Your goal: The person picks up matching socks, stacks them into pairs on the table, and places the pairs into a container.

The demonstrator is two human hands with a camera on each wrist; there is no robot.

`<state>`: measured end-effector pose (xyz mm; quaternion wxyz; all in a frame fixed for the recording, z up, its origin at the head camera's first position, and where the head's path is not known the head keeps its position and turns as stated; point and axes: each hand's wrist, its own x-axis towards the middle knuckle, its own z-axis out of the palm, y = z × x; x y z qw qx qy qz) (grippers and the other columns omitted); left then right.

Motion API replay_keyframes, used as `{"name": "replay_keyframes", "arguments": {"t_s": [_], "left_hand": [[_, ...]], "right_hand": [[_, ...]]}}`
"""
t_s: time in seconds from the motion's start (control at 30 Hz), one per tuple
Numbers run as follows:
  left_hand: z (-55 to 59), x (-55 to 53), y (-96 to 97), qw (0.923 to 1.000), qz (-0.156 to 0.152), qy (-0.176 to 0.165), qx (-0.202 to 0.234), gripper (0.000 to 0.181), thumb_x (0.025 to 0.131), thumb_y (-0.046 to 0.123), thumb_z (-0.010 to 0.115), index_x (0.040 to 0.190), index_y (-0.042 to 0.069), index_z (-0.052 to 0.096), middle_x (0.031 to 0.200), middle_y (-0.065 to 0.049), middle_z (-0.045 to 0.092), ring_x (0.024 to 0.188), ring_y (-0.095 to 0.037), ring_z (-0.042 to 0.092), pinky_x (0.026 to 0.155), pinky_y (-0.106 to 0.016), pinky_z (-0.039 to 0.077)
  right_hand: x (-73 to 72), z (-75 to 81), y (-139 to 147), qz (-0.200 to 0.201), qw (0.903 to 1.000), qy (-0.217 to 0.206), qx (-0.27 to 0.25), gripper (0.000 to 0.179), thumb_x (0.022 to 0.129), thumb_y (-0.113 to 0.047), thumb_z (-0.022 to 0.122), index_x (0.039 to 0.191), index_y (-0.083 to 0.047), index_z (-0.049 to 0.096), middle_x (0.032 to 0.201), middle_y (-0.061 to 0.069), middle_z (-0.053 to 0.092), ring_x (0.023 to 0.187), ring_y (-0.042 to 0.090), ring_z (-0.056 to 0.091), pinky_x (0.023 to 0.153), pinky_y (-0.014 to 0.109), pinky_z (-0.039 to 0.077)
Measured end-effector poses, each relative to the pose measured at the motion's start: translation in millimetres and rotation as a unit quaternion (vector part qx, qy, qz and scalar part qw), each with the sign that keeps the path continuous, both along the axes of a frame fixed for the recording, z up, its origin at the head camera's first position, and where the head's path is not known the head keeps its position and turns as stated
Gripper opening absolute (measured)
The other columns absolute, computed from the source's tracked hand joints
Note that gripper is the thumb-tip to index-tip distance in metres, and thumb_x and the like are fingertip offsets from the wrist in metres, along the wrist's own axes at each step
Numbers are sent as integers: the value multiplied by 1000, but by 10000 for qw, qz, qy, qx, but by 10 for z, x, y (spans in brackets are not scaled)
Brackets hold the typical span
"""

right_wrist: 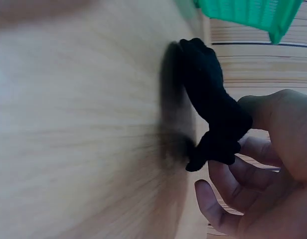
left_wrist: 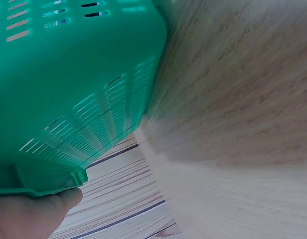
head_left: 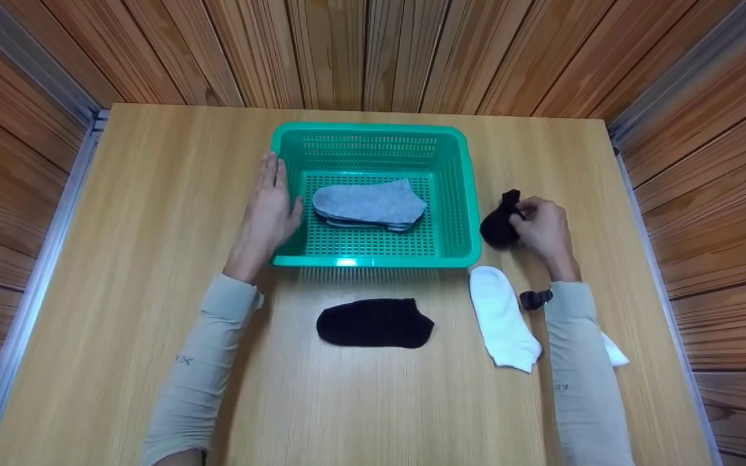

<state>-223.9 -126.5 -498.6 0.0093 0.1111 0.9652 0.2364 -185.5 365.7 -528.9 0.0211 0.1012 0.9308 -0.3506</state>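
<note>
My left hand [head_left: 267, 213] lies along the left rim of a green plastic basket [head_left: 373, 261], its fingers straight and the thumb over the rim. Grey socks [head_left: 370, 202] lie stacked flat inside the basket. To the right of the basket, my right hand [head_left: 546, 232] pinches a bunched black sock [head_left: 499, 226] between thumb and fingers. The right wrist view shows this black sock [right_wrist: 208, 94] hanging from the fingertips, close over the tabletop. In the left wrist view, the basket's slotted side [left_wrist: 88, 119] fills the upper left, with part of the hand [left_wrist: 34, 214] at its rim.
Another black sock [head_left: 376, 323] lies flat in front of the basket. A white sock [head_left: 502, 320] rests beside my right forearm, and a second white piece [head_left: 614, 351] shows partly from under that sleeve. Wood-panelled walls [head_left: 373, 55] border the table [head_left: 120, 272].
</note>
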Motion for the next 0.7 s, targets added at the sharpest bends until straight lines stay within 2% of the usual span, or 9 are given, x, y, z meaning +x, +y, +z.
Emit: {"name": "replay_keyframes", "arguments": {"t_s": [0.1, 0.23, 0.47, 0.57, 0.7], "left_hand": [[0, 3, -7, 10000, 5, -6, 24, 76, 108, 31, 55, 164, -5, 18, 176, -23, 8, 166, -38, 9, 132, -52, 19], [1, 6, -11, 10000, 18, -4, 40, 76, 108, 31, 56, 164, -5, 19, 176, -23, 9, 165, -38, 9, 132, -52, 19], [-14, 4, -9, 9997, 56, 119, 228, 74, 106, 26, 59, 162, -9, 23, 175, -26, 14, 165, -40, 13, 132, -52, 20], [-19, 5, -10, 9995, 94, 48, 303, 74, 107, 26, 58, 163, -7, 22, 176, -24, 12, 165, -38, 11, 132, -52, 20], [-17, 7, -13, 9996, 97, 41, 258, 74, 108, 27, 57, 163, -6, 22, 176, -23, 12, 165, -37, 11, 132, -52, 20]], "right_hand": [[87, 20, -36, -31, 9995, 301, -13, 30, 99, -11, 65, 123, 5, 71, 114, 24, 72, 94, 27, 65, 63, 11, 44], [213, 84, -128, -104, 9980, 623, 7, 26, 97, -10, 66, 118, 4, 73, 109, 23, 74, 92, 22, 64, 69, 9, 42], [495, 219, -345, -120, 9937, 1103, -156, 21, 93, -8, 70, 109, 4, 76, 98, 21, 76, 77, 0, 58, 67, 8, 41], [653, 264, -446, -21, 9916, 1274, -214, 18, 92, -5, 71, 107, 3, 76, 94, 19, 75, 75, -1, 56, 65, 10, 40], [894, 313, -591, 116, 9907, 1319, -322, 17, 92, -4, 72, 107, 2, 76, 93, 16, 73, 77, 5, 57, 65, 12, 41]]}}
